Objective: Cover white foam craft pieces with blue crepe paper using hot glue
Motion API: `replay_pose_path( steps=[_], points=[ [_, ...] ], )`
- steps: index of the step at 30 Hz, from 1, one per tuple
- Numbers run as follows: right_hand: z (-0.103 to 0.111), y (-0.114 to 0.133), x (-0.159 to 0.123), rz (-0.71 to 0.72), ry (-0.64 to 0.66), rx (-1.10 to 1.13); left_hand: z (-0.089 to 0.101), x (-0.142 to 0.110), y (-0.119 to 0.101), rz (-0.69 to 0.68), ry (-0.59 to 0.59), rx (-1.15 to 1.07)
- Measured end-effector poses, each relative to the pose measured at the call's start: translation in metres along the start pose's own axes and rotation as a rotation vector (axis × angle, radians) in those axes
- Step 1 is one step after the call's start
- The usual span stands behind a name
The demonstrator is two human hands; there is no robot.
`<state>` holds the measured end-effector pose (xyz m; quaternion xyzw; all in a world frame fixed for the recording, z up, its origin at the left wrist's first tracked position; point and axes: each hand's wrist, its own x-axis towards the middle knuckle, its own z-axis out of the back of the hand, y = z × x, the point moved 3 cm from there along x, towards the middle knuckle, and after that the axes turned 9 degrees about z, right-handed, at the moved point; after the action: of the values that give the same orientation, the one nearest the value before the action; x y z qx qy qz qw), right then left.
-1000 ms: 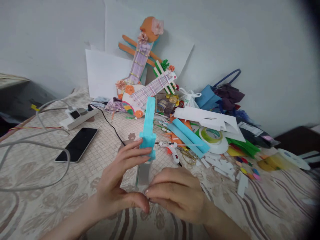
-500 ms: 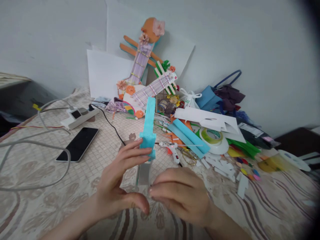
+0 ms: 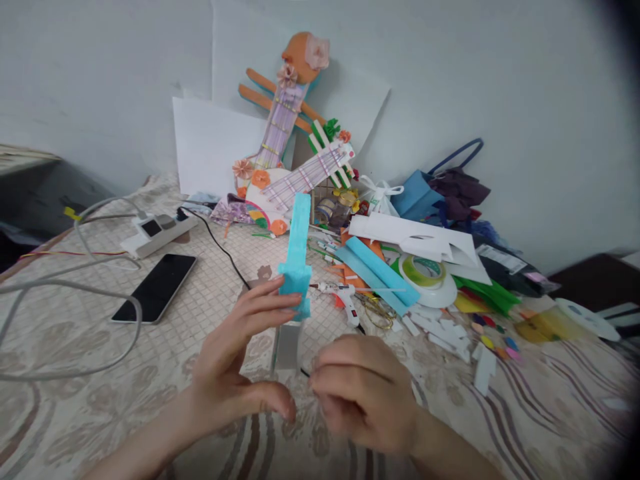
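A long turquoise paper-covered piece (image 3: 299, 230) stands up in the middle, wider at its lower part. Below it is a grey block-like part (image 3: 287, 347). My left hand (image 3: 235, 353) is open: its fingers stretch across the lower turquoise part, and the thumb lies well apart below. Whether the fingers press on the piece I cannot tell. To the right of the grey part, my right hand (image 3: 365, 390) is closed with the fingers pinched together. A thin dark tip (image 3: 305, 372) sticks out from its fingertips; the rest of that thing is hidden.
A white glue gun (image 3: 347, 300) lies right of centre, near turquoise paper (image 3: 377, 277), a tape roll (image 3: 424, 275) and white scraps (image 3: 445, 333). Decorated paper instruments (image 3: 287, 120) lean at the back. Leftward are a phone (image 3: 156, 287), a power strip (image 3: 160, 237) and looping cables (image 3: 75, 285).
My right hand has shifted slightly right, away from the grey part, and the thin dark tip now shows more clearly. My left hand has barely moved.
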<state>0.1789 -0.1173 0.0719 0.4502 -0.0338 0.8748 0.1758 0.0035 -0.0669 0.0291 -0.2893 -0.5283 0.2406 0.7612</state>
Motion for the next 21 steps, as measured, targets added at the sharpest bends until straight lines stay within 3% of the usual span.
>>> replay_pose_path(
  steps=[5, 14, 17, 21],
  points=[
    [0.002, -0.005, -0.003, -0.129, -0.001, 0.124, 0.001, -0.001, 0.003, 0.006, 0.013, -0.012],
    [-0.002, 0.004, 0.007, 0.048, 0.108, -0.037, -0.001, -0.001, 0.004, -0.011, 0.037, -0.022],
    [-0.004, 0.003, 0.006, 0.081, 0.071, -0.054, 0.000, -0.002, 0.003, 0.000, 0.026, -0.026],
    [-0.002, -0.003, -0.002, -0.069, -0.043, 0.069, 0.000, -0.001, 0.002, -0.009, 0.014, -0.020]
  ],
)
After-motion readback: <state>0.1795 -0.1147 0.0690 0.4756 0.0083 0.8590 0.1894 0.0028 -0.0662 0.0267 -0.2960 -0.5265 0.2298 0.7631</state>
